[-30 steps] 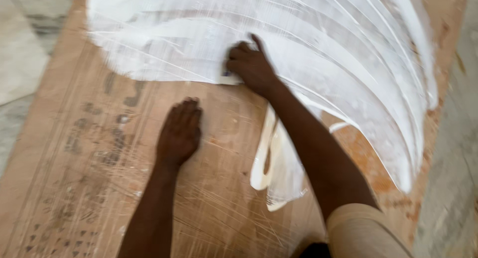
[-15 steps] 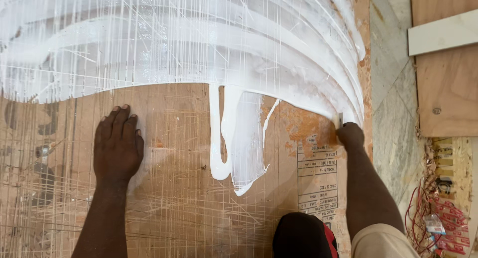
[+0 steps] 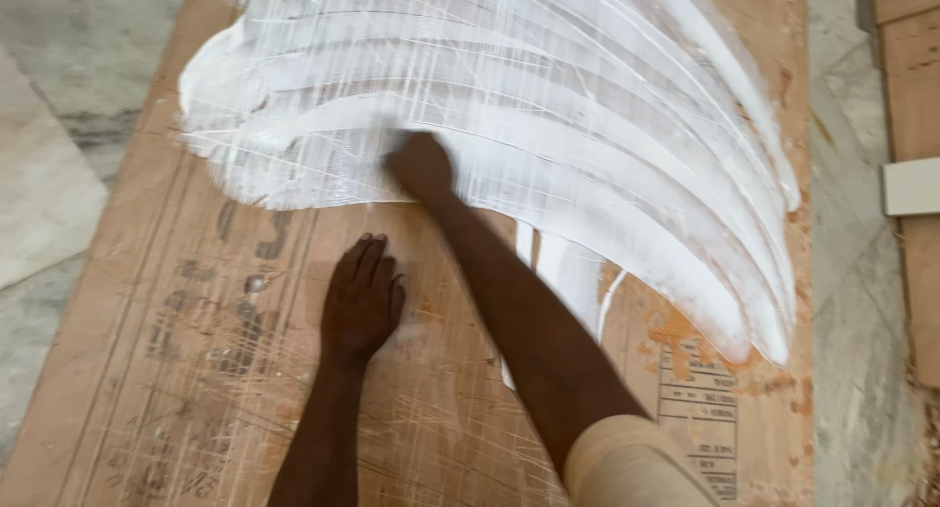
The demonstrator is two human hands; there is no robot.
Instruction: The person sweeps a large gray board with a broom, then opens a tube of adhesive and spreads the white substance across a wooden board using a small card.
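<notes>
right hand (image 3: pixel 419 164) swept back left across white paste (image 3: pixel 548 106), grip blurred, cannot tell, left hand (image 3: pixel 360 299) flat on board (image 3: pixel 196 370)

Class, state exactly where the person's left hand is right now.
In the head view, the left hand lies flat on bare plywood board, lower centre, just below the white paste and left of the right forearm.

paste (image 3: pixel 548 106) on board (image 3: pixel 147 370), left hand (image 3: pixel 360 301) below right hand (image 3: pixel 419 166)
</notes>
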